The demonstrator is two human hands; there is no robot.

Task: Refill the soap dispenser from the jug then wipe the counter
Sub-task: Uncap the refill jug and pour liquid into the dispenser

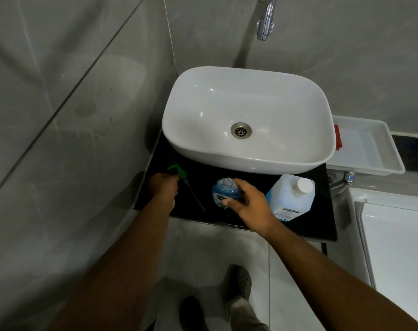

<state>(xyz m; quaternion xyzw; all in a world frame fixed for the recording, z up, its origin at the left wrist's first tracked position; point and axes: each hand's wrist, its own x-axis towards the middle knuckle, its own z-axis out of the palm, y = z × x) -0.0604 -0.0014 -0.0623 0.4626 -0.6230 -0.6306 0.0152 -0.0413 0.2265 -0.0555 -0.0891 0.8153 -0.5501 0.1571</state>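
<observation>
Head view, looking down at a black worktop (305, 225) with a white basin (247, 115) set on it and a chrome tap (265, 22) on the grey wall above. The left hand (163, 189) has its grip closed around a green pump head (178, 172), whose thin tube slants down to the worktop. The right hand (248, 206) has its grip wrapped around the soap dispenser (224, 191), a clear bottle of blue liquid standing open-necked near the worktop's front edge. Its green label is too blurred to read. Just right of it stands the jug (290, 195), translucent, white-capped; its label print is illegible. A white tray (370, 149) sits behind, to the right.
</observation>
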